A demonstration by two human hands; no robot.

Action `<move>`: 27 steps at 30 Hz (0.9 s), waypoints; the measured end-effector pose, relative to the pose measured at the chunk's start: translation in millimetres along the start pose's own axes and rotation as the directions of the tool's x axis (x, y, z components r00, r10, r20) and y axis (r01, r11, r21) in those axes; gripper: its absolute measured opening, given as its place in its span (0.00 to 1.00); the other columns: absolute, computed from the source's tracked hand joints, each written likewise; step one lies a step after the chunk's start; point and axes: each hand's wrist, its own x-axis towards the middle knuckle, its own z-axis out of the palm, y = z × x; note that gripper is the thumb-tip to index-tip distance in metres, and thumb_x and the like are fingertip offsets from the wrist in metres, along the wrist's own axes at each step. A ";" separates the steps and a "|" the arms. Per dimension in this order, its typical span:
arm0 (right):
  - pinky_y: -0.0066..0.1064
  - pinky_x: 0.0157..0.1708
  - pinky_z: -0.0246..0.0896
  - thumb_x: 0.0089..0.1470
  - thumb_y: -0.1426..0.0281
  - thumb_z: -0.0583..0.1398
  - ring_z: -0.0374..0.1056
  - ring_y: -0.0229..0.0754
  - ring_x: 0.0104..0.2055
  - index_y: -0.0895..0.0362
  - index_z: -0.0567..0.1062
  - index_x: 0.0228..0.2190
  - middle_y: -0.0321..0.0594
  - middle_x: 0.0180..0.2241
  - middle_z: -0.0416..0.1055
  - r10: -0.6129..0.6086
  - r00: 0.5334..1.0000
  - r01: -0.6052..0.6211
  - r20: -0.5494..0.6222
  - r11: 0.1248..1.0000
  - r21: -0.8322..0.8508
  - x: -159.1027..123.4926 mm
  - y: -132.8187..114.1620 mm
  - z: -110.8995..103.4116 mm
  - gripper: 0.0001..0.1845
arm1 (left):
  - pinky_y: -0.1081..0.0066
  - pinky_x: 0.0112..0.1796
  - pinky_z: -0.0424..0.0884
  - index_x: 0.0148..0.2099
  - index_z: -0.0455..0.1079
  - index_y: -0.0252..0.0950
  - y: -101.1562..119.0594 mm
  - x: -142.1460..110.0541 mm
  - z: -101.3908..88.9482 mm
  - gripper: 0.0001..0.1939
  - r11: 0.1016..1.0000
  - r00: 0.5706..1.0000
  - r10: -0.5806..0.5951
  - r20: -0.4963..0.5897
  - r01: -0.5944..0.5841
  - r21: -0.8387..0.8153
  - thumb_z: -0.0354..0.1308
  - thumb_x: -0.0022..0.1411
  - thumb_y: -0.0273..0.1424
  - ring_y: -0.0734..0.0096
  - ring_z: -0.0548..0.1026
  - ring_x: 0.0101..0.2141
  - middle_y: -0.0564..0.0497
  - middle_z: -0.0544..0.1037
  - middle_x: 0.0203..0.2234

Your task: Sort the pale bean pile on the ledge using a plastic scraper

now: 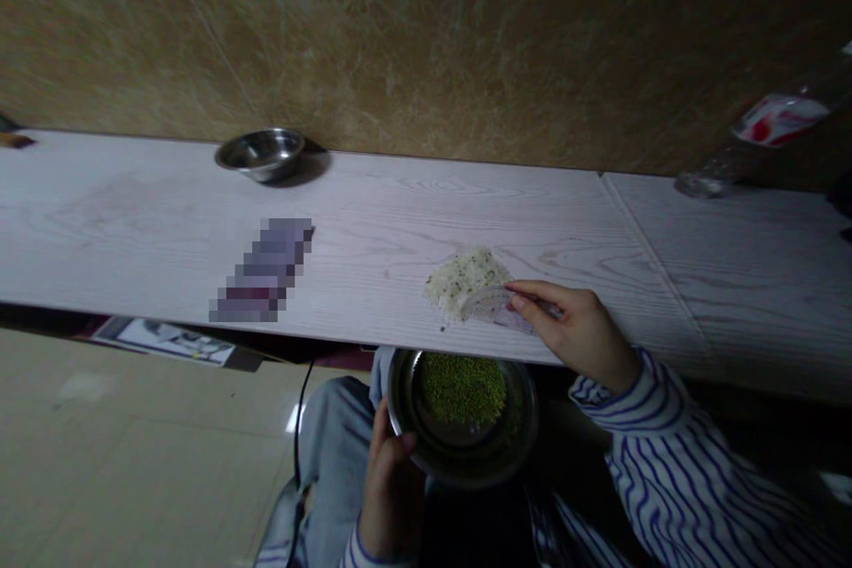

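My right hand [576,324] pinches a thin, clear plastic piece with a rounded edge [489,302], whose exact kind I cannot make out. The piece rests against the near right side of a small pile of white rice [466,273] mixed with darker green bits. Below the counter's front edge, my left hand [392,470] grips the left rim of a steel bowl [469,466]. Green mung beans [462,386] cover part of its bottom. Thumb and fingers close round that rim, and the bowl sits over my lap.
A smaller steel bowl [263,155] stands by the wall on the pale wooden counter [373,222]. A blurred-out flat object [266,271] lies left of the rice. Far right is a clear plastic bottle with a red-and-white label [778,120]. Printed paper [166,342] shows below the counter.
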 end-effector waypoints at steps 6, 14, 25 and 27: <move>0.33 0.38 0.79 0.59 0.70 0.60 0.82 0.48 0.39 0.60 0.85 0.43 0.47 0.40 0.84 -0.025 0.998 0.023 0.061 0.999 0.024 0.8 -9.5 1.2 0.15 | 0.58 0.48 0.71 0.55 0.79 0.43 1.0 -1.1 1.8 0.26 1.000 1.000 0.007 -0.020 -0.006 0.004 0.65 0.53 0.30 0.50 0.76 0.51 0.46 0.82 0.48; 0.31 0.42 0.79 0.57 0.71 0.62 0.82 0.46 0.40 0.59 0.85 0.41 0.45 0.38 0.85 -0.010 0.998 0.007 0.069 0.999 0.041 -8.1 -10.3 -8.7 0.13 | 0.61 0.45 0.72 0.54 0.80 0.44 3.8 -3.6 6.9 0.25 0.999 1.000 -0.018 -0.024 0.017 -0.038 0.64 0.52 0.28 0.54 0.77 0.47 0.48 0.83 0.47; 0.35 0.40 0.79 0.57 0.68 0.61 0.82 0.49 0.39 0.60 0.85 0.41 0.46 0.36 0.85 0.057 0.998 -0.059 0.030 0.997 0.044 -10.4 -2.3 -5.2 0.15 | 0.62 0.46 0.72 0.54 0.80 0.46 2.5 -3.6 5.2 0.24 0.998 1.000 -0.018 -0.017 0.017 -0.054 0.64 0.53 0.28 0.54 0.76 0.49 0.49 0.83 0.47; 0.36 0.41 0.79 0.57 0.68 0.62 0.82 0.49 0.39 0.60 0.85 0.42 0.46 0.35 0.85 0.065 0.997 -0.067 0.027 0.996 0.055 -9.7 -1.2 -4.9 0.15 | 0.63 0.46 0.73 0.54 0.80 0.46 3.3 -4.3 6.2 0.24 0.999 1.000 -0.016 -0.022 0.015 -0.052 0.65 0.53 0.28 0.55 0.76 0.49 0.49 0.83 0.47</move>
